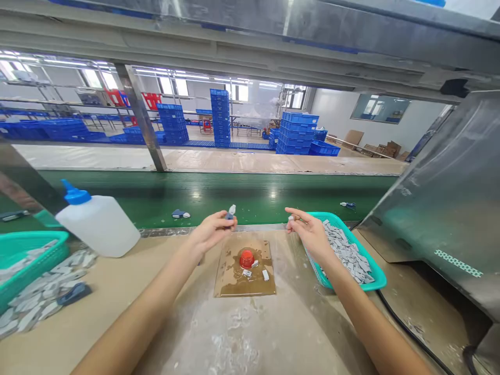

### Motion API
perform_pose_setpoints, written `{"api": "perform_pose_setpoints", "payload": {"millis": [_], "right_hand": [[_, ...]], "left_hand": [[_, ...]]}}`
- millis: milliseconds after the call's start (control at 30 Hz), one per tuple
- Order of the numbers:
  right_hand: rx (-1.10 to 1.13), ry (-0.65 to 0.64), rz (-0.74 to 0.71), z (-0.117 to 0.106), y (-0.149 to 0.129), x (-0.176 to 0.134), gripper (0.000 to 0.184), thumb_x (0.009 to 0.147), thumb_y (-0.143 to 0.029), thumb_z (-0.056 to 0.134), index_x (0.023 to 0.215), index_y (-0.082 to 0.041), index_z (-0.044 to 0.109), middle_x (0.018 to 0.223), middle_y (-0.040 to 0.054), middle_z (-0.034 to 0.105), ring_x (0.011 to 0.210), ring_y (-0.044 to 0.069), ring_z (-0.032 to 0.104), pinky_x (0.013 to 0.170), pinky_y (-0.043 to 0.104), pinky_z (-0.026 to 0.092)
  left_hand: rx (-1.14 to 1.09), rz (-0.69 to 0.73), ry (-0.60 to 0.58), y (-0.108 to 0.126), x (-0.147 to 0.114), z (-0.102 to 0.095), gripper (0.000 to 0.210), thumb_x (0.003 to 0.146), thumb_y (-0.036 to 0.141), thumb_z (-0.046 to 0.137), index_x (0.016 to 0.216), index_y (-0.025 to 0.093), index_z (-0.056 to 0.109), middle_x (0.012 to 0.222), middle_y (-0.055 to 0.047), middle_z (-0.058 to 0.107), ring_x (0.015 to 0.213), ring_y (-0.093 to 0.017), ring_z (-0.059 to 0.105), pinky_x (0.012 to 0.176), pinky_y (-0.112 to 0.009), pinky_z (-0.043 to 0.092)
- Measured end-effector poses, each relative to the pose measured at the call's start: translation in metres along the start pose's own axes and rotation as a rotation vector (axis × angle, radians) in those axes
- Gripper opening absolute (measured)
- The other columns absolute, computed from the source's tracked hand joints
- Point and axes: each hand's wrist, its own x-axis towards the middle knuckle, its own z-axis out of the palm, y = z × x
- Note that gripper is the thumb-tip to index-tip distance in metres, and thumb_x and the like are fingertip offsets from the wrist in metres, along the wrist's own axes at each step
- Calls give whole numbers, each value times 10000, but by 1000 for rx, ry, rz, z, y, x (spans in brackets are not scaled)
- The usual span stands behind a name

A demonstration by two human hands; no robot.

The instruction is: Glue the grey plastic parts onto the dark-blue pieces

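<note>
Between the thumb and fingers of my left hand [213, 232] is a small dark-blue and white plastic part [230, 212], its white end up. My right hand [312, 237] pinches a small white piece [290, 219], mostly hidden by the fingertips, with the index finger stretched out. Below and between the hands lies a wet brown board [228, 284]. On it sit a small red cup [246, 259] and a few white pieces [266, 275]. Beside my right wrist stands a teal basket [377, 284] filled with grey-white pieces [347, 252].
A white bottle [103, 224] with a blue spout leans at left, near another teal basket [58, 245] and a loose pile of pieces [39, 294]. Blue-white parts [180, 214] lie on the green conveyor [242, 190]. A metal housing [441, 198] and black cable [410, 328] are at right.
</note>
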Motion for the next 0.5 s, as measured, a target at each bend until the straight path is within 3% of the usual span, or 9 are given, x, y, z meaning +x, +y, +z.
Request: {"api": "perform_pose_setpoints", "payload": {"millis": [100, 233, 333, 500], "right_hand": [[144, -88, 127, 19, -15, -10, 199, 629, -205, 603, 826, -178, 612, 626, -33, 544, 521, 100, 556, 549, 274, 490], [101, -179, 157, 36, -31, -22, 129, 639, -239, 622, 742, -162, 634, 654, 8, 619, 534, 106, 549, 583, 288, 495], [80, -188, 111, 39, -37, -27, 137, 674, -253, 599, 779, -172, 631, 759, 27, 631, 550, 94, 535, 576, 268, 490], [36, -221, 13, 37, -36, -30, 46, 712, -206, 567, 723, -181, 530, 648, -18, 524, 568, 97, 520, 535, 236, 469]], "left_hand": [[58, -123, -237, -8, -12, 10, 264, 551, -66, 532, 723, 134, 538, 639, 8, 496, 596, -66, 498, 625, -195, 430], [110, -136, -404, -14, -34, 27, 201, 582, 60, 604, 726, 157, 503, 651, 28, 476, 605, -69, 473, 630, -220, 384], [231, -64, -454, -15, -48, 37, 184, 637, 182, 615, 660, 175, 432, 626, 52, 439, 607, -69, 446, 625, -225, 355], [372, 68, -428, -16, -54, 40, 254, 651, 296, 613, 629, 180, 387, 626, 65, 404, 624, -71, 432, 616, -220, 329]]}}
